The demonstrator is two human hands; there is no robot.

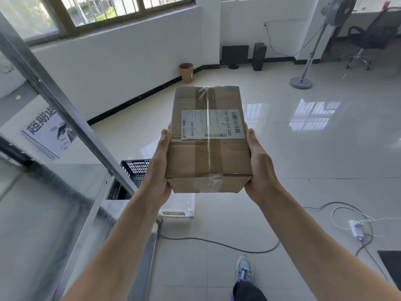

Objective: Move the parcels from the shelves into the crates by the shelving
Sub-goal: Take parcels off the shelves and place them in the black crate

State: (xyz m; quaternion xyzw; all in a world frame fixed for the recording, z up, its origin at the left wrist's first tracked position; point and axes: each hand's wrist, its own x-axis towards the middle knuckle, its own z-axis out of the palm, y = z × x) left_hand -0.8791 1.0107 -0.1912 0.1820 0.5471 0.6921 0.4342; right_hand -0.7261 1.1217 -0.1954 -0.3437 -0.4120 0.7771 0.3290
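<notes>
Taped cardboard box [208, 137] held mid-air at 12 o'clock, left hand [159, 168] and right hand [259, 168] clamped on opposite sides; looks stiff, lightish, tape slick, so grip the lower edges; crates [134, 172] at 9.

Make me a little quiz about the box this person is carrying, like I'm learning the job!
1. True or false: the cardboard box is held by the left hand and the right hand together.
2. Pick one: which crate on the floor is farther from the person? A) the black crate B) the white crate
3. Fill the gap: the label on top of the box shows the single big letter ___.

Key: 1 true; 2 A; 3 C.
</notes>
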